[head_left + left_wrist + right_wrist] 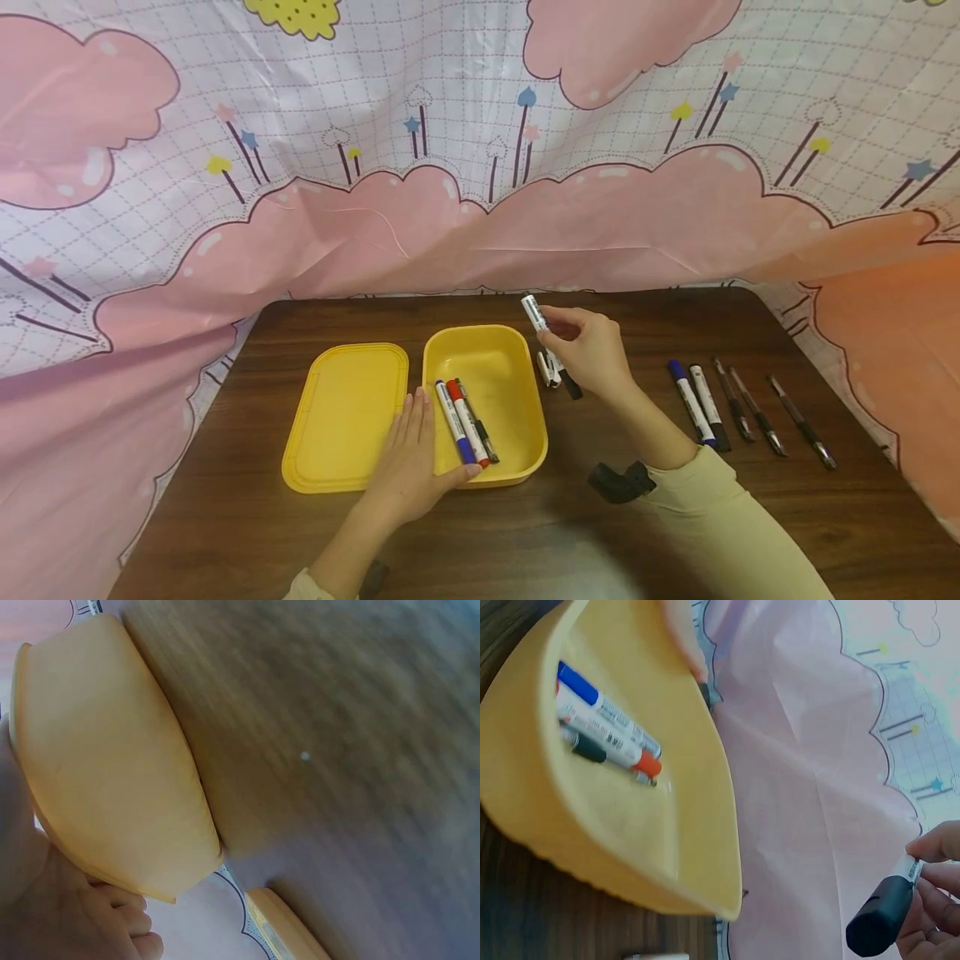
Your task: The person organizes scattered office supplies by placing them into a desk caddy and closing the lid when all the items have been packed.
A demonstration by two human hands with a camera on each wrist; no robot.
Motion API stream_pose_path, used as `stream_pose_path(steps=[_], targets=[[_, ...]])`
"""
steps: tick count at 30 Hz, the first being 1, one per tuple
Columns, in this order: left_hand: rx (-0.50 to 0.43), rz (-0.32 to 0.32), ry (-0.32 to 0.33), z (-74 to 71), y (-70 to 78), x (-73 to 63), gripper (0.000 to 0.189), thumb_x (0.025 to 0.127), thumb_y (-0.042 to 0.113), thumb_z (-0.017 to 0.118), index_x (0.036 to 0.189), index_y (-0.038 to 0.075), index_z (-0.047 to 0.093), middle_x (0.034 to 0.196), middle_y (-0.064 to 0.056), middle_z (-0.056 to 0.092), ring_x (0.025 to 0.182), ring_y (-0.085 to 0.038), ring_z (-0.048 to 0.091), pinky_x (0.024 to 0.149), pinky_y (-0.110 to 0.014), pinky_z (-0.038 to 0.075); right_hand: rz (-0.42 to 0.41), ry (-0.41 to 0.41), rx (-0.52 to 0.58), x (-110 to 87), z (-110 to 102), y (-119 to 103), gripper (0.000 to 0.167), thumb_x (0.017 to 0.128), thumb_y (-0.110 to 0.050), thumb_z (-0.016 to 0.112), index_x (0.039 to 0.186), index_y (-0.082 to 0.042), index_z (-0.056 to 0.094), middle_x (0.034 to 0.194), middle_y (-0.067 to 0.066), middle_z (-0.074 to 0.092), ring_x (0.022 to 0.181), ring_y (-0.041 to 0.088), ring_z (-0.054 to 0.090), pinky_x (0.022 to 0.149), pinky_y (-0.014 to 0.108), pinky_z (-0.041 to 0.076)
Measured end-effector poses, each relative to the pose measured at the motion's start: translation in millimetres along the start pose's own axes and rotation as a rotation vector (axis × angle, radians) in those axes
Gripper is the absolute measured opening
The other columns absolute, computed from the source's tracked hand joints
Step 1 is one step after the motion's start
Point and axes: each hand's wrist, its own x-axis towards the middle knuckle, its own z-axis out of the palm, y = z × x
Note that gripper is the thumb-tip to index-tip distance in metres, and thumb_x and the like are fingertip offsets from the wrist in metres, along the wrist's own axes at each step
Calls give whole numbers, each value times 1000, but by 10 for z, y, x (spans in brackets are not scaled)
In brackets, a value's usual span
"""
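My right hand (592,350) pinches a white marker with a black cap (881,919) between thumb and fingers, raised at the back right corner of the yellow box (536,417). Along the box's left side my left hand (408,467) rests with straight fingers, its thumb over the front rim. Inside the box lie a blue-capped marker (453,421), a red-capped marker (467,421) and a black pen (478,423), side by side at the left. Under my right hand, partly hidden, more white-and-black markers (547,369) lie on the table.
A flat yellow lid (341,417) lies left of the box. On the right of the dark wooden table (525,550) are a blue-capped marker (692,402), a black-capped marker (708,408) and several pens (802,422). A patterned curtain (450,233) hangs behind.
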Motion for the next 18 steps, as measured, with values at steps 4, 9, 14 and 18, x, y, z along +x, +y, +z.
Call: stream_pose_path(steps=[4, 9, 14, 18], targets=[[5, 1, 0, -9, -2, 2, 118, 79, 78, 52, 154, -2, 8, 163, -17, -4, 152, -33, -3, 124, -50, 10, -5, -32, 25, 17, 167, -84, 33, 88, -15, 70, 120, -10, 69, 101, 13, 74, 85, 24, 71, 66, 29, 60], [14, 6, 9, -15, -7, 12, 118, 79, 78, 52, 154, -2, 7, 163, -19, 0, 152, -34, -1, 123, -50, 11, 32, -147, 43, -21, 486, -108, 32, 87, -17, 71, 119, -10, 71, 101, 11, 74, 84, 23, 69, 62, 26, 58], [3, 9, 6, -5, -2, 24, 117, 79, 76, 54, 154, -2, 8, 163, -18, -1, 152, -33, -2, 124, -50, 11, 75, -224, 41, -102, 788, -26, 31, 85, -17, 73, 115, -10, 72, 102, 8, 75, 87, 20, 70, 63, 24, 58], [5, 5, -2, -19, 6, 13, 118, 80, 76, 54, 154, -2, 6, 163, -18, -3, 152, -32, -4, 124, -50, 10, 114, -253, 48, -139, 970, 31, 29, 84, -15, 75, 112, -9, 74, 103, 7, 75, 87, 18, 70, 67, 26, 59]])
